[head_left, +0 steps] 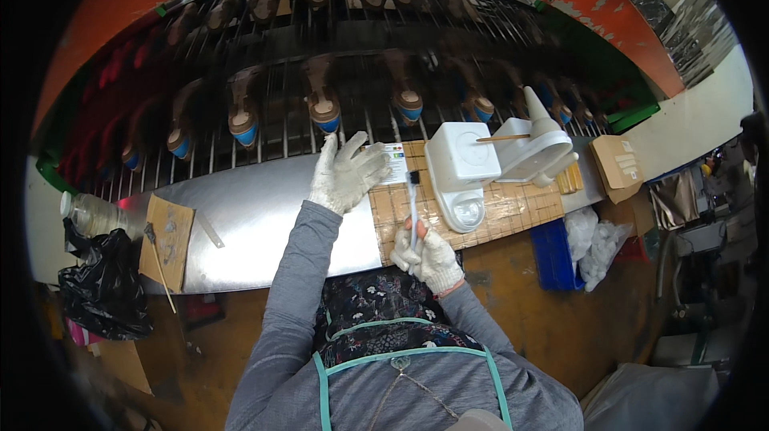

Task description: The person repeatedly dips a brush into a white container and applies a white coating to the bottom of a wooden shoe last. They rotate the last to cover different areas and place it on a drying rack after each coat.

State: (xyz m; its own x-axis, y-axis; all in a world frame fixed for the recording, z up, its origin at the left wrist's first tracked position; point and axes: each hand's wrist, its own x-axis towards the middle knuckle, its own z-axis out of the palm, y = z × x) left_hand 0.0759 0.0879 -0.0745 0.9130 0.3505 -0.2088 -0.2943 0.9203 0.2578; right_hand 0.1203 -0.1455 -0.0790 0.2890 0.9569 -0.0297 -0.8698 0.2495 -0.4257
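My left hand [346, 171], in a white knitted glove, reaches forward with its fingers spread and nothing visible in it. Its fingertips are close to the blue end of a brown shoe-shaped piece [324, 110] on the rack; whether they touch cannot be made out. In my gloved right hand [430, 259] is a small brush [413, 203] with a pale slim handle and dark bristles, held upright over the brown board [392, 227]. A white plastic dispenser bottle [460, 163] stands just right of the brush. Beside it is another white container [533, 151] with a cone-shaped spout.
Rows of similar shoe pieces [244, 122] lie on the metal bar rack [216, 151] ahead. A bare metal sheet [248, 231] covers the table's left side, with cardboard [168, 243] and a thin stick [163, 275]. A blue crate [555, 255] and cardboard box [617, 167] are at right.
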